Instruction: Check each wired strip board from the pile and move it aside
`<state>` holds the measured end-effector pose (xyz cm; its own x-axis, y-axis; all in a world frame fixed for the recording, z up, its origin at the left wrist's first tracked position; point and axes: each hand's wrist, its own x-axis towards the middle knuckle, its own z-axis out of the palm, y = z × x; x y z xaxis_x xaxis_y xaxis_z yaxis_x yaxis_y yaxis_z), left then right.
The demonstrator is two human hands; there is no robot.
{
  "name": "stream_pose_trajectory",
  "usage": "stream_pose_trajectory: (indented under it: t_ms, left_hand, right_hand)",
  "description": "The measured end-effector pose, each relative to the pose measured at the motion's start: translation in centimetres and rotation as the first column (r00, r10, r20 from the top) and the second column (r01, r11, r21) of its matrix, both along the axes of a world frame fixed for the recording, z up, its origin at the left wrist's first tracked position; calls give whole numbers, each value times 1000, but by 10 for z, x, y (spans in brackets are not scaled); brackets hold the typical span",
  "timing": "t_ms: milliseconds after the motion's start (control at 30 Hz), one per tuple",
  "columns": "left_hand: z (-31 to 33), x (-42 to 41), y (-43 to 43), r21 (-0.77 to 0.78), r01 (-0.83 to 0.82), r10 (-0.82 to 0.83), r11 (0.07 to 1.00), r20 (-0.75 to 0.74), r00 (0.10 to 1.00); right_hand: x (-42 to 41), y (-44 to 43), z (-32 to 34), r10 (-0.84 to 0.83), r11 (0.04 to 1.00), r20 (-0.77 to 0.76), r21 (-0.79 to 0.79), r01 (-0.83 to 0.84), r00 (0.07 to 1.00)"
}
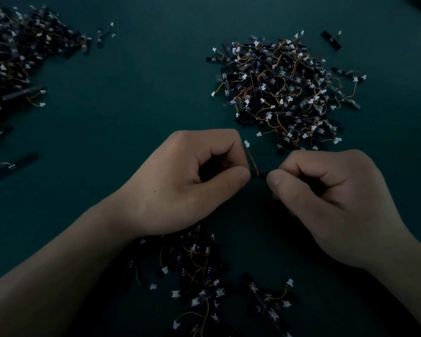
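Observation:
My left hand (190,181) and my right hand (326,195) hold one small black wired strip board (260,173) between them, each pinching an end with thumb and forefinger. Its orange wire rises to a white connector (246,143). Most of the board is hidden by my fingers. A large pile of the same boards (282,91) lies just beyond my right hand. A smaller scatter of boards (204,283) lies under and in front of my wrists.
A second big heap of boards (17,49) fills the far left of the dark green table (136,93). Single boards lie loose at the left (15,166) and far right (331,40). The scene is dimly lit.

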<state>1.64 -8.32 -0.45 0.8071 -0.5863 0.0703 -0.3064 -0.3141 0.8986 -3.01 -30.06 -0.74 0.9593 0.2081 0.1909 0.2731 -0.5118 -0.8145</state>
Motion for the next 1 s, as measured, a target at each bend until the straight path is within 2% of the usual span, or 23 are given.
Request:
stream_pose_trajectory:
  t_ms: [400,800,867,1000]
  left_hand:
    - [1,-2,-2,56,-27,24,998,43,999]
    - [-2,-1,0,76,13,-18,997,66,998]
    - [-3,-1,1,6,14,-14,1000,35,999]
    - [-9,5,1,-89,-103,101,991,-24,995]
  right_hand:
    - [-1,1,0,5,1000,14,-26,-5,1000]
    - [0,-1,-1,89,994,-11,-57,-90,996]
    - [0,-2,-3,83,996,1,-14,-83,997]
    - [1,-6,-3,-89,976,3,198,87,996]
